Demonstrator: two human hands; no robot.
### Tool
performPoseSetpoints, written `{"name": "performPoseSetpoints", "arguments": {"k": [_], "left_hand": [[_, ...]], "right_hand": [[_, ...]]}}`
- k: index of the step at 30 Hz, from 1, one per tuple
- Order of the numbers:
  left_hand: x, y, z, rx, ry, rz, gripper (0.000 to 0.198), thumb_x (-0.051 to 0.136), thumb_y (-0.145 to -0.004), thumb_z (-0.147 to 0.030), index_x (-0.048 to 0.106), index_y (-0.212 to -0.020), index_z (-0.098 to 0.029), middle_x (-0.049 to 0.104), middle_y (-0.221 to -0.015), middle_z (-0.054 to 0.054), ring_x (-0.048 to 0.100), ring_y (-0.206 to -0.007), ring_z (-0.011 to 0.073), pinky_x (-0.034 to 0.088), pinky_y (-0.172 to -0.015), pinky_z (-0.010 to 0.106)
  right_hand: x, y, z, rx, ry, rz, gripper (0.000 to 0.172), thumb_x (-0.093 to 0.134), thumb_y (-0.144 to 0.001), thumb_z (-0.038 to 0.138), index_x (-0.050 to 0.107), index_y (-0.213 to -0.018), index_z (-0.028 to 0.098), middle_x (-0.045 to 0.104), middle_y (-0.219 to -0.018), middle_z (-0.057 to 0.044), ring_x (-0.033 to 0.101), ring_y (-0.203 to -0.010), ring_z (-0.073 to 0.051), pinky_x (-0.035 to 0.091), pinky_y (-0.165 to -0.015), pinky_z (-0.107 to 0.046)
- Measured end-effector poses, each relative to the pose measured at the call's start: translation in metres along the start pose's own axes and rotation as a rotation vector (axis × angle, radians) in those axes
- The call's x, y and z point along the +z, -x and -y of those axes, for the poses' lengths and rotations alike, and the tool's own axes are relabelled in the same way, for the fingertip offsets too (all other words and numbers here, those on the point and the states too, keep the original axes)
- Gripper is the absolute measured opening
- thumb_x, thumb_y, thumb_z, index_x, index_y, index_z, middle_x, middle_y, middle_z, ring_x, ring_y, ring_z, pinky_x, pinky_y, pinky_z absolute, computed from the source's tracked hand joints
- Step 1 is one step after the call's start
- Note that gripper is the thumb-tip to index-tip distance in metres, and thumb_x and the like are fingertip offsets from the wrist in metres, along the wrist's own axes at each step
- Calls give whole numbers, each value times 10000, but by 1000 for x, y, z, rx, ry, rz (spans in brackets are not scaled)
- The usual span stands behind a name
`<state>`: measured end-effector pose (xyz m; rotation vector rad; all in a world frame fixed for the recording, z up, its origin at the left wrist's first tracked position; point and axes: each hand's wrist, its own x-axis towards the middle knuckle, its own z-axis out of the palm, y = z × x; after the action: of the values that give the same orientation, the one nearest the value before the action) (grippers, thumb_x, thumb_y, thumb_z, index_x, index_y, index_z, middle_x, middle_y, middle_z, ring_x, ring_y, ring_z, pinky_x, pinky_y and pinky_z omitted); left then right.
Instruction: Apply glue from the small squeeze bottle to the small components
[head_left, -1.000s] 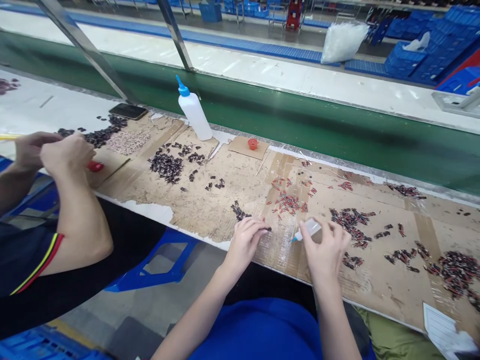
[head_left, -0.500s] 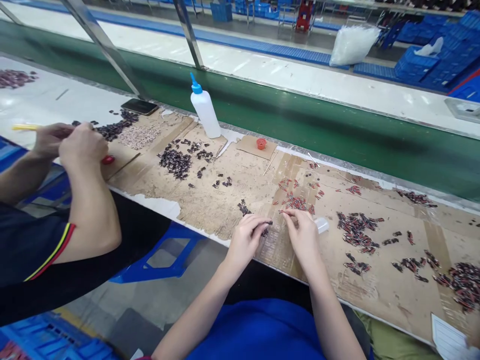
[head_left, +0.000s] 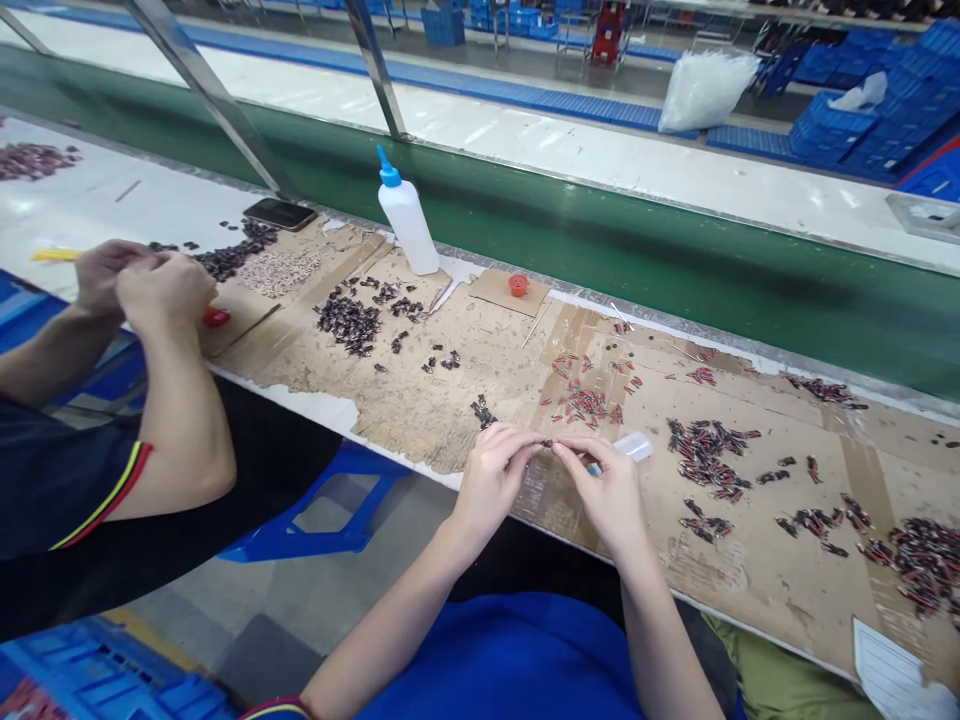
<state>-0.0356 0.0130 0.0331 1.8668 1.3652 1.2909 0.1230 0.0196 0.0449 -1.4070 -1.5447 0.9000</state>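
Note:
My left hand (head_left: 491, 470) pinches a small dark part (head_left: 547, 443) between thumb and fingertips. Against it my right hand (head_left: 606, 485) brings its own closed fingertips; a small red part showed there a moment ago but is now mostly hidden. Just beyond my left hand lies a little cluster of dark parts (head_left: 484, 411). Red pieces (head_left: 583, 402) are scattered on the cardboard past my right hand. A small translucent bottle (head_left: 634, 446) lies on its side by the right fingers, partly covered by them.
Piles of red-and-black parts (head_left: 712, 455) spread to the right, with dark parts (head_left: 349, 322) to the left. A white bottle with blue nozzle (head_left: 409, 225) and a red cup (head_left: 518, 285) stand farther back. A co-worker's hands (head_left: 150, 285) work at the left, near a phone (head_left: 280, 213).
My right hand has moved left and its fingertips now meet those of my left hand. The red part it held has come against the dark part.

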Motion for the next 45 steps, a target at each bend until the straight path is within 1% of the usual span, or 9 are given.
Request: {"name": "performPoseSetpoints", "arguments": {"k": [11, 15, 19, 24, 27, 31, 37, 41, 45], "left_hand": [[-5, -6, -3, 138, 30, 122, 172, 544, -926, -168, 715, -911, -188, 744, -851, 66, 652, -832, 189, 552, -757, 331], [-8, -9, -5, 121, 70, 201, 151, 560, -917, -166, 711, -922, -176, 745, -891, 77, 666, -859, 184, 556, -790, 325], [-9, -10, -8, 74, 81, 238, 140, 571, -914, -187, 707, -949, -182, 744, -911, 81, 672, -882, 189, 556, -803, 329], [-8, -7, -10, 94, 75, 225, 133, 574, -911, -182, 703, -944, -180, 742, -903, 79, 666, -867, 184, 549, -784, 315], [-8, -6, -10, 102, 59, 214, 139, 564, -918, -193, 701, -940, -188, 740, -886, 72, 660, -834, 180, 544, -767, 316], [-7, -5, -10, 66, 60, 224, 137, 564, -918, -201, 700, -929, -190, 736, -861, 66, 657, -814, 176, 540, -753, 305], [-5, -3, -13, -20, 100, 218, 123, 565, -894, -174, 683, -925, -185, 724, -869, 62, 657, -841, 177, 535, -769, 291], [-2, -1, -18, -103, 105, 200, 125, 556, -877, -181, 680, -893, -191, 720, -876, 62, 656, -883, 191, 527, -810, 307], [1, 0, -21, -130, 147, 204, 127, 557, -855, -185, 682, -870, -194, 721, -859, 54, 650, -864, 190, 520, -810, 309]], "right_hand": [[-8, 6, -1, -93, 46, 78, 172, 617, -859, 308, 761, -843, 214, 753, -808, -60, 675, -762, -208, 518, -726, -324], [-11, 7, -2, -129, 55, 68, 197, 601, -871, 324, 757, -837, 208, 739, -768, -58, 656, -724, -197, 521, -687, -313], [-13, 7, 0, -138, 74, 65, 216, 584, -882, 345, 752, -834, 217, 731, -751, -55, 653, -728, -199, 528, -678, -314], [-15, 8, 3, -147, 90, 65, 233, 568, -891, 357, 744, -840, 213, 727, -754, -63, 665, -733, -202, 549, -667, -312], [-15, 10, 4, -146, 109, 35, 216, 574, -886, 354, 734, -884, 210, 725, -808, -72, 678, -714, -193, 569, -675, -312], [-14, 12, 2, -177, 125, 8, 201, 570, -888, 324, 715, -951, 200, 709, -857, -74, 690, -697, -177, 583, -685, -304], [-13, 14, 3, -204, 121, -27, 185, 582, -888, 318, 720, -919, 199, 710, -819, -68, 681, -694, -175, 578, -665, -294], [-11, 16, 4, -146, 61, -65, 178, 622, -861, 349, 743, -870, 218, 715, -790, -57, 656, -663, -171, 567, -653, -300], [-10, 19, -2, -24, -89, -86, 186, 682, -802, 388, 755, -802, 217, 730, -763, -57, 664, -694, -189, 560, -669, -317]]}}
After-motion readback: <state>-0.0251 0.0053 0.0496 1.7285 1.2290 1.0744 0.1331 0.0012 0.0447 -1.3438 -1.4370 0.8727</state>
